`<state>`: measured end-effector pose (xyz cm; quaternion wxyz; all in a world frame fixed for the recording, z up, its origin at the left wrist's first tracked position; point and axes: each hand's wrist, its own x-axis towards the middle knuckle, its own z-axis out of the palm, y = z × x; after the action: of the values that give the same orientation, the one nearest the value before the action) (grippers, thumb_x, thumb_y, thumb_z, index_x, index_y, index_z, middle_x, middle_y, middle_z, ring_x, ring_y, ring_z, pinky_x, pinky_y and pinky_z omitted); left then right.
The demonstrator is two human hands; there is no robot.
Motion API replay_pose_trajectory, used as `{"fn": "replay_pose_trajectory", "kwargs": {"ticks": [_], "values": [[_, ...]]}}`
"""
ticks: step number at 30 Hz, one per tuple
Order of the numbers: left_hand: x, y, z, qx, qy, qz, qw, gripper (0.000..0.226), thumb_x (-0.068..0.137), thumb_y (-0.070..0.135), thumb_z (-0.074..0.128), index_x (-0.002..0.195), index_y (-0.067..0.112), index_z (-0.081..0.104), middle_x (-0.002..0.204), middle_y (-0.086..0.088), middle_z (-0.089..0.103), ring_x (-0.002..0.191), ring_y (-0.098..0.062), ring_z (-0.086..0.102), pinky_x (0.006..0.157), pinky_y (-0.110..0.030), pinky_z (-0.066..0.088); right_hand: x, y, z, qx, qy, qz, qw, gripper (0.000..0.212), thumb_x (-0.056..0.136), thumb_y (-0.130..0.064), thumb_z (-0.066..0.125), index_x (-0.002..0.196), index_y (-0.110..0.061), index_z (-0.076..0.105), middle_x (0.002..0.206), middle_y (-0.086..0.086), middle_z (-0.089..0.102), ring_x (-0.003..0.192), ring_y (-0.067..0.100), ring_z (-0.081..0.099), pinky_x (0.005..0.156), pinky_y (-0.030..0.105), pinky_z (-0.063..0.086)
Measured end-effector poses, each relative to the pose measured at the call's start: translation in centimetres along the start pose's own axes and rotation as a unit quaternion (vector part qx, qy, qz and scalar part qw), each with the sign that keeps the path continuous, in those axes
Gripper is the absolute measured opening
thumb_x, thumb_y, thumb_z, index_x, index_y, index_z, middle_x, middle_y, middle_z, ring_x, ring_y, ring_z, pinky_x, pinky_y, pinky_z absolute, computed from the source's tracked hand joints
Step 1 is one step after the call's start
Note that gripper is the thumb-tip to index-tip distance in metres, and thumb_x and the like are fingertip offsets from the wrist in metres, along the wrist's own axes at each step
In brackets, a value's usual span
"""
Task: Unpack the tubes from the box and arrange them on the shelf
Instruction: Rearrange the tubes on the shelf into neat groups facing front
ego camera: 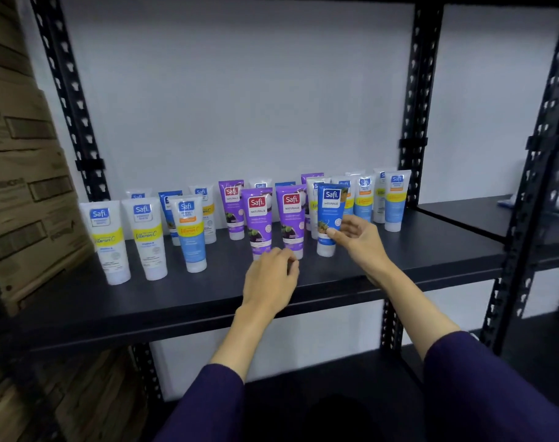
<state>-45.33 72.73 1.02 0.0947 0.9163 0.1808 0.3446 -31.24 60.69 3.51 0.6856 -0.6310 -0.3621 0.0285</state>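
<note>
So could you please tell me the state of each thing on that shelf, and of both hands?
Blue tube: upright on its cap, pinched by the right hand.
Two front purple tubes: upright, side by side, free.
Left hand: fingers curled at the purple tubes' caps; contact unclear.
Front white tubes: upright, leaning slightly, untouched.
Back-row tubes: upright.
Shelf: partly filled, front edge bare.

Upright tubes (258, 218) on dark shelf (144, 301)
</note>
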Motion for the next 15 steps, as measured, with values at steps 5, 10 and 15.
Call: {"fn": "replay_pose_trajectory", "kwargs": {"ticks": [5,10,15], "values": [[0.3,0.5,0.9,0.044,-0.032,0.0,0.999,0.033,0.099,0.039,0.037,0.114,0.021,0.06,0.11,0.003,0.061,0.091,-0.014,0.055,0.07,-0.027,0.04,0.3,1.6,-1.8,-0.075,-0.015,0.028,0.997,0.035,0.085,-0.011,0.068,0.118,-0.009,0.056,0.112,0.007,0.065,0.106,0.019,0.061,0.094,0.03,0.05],[0.2,0.2,0.7,0.044,-0.055,0.0,0.998,0.033,0.099,0.04,0.038,0.117,0.022,0.057,0.114,0.003,0.059,0.096,-0.013,0.055,0.073,-0.026,0.044,0.3,1.2,-1.2,-0.11,-0.011,0.057,0.992,0.056,0.08,-0.025,0.075,0.128,-0.015,0.046,0.115,-0.002,0.056,0.103,0.013,0.057,0.077,0.019,0.048],[0.3,0.3,0.8,0.051,-0.063,-0.005,0.997,0.033,0.099,0.041,0.038,0.12,0.023,0.055,0.119,0.003,0.057,0.102,-0.014,0.054,0.077,-0.028,0.044,0.5,1.5,0.0,-0.189,0.027,0.036,0.981,0.056,0.079,-0.02,0.076,0.123,-0.01,0.043,0.118,0.004,0.056,0.098,0.01,0.054,0.066,0.01,0.042]]}}
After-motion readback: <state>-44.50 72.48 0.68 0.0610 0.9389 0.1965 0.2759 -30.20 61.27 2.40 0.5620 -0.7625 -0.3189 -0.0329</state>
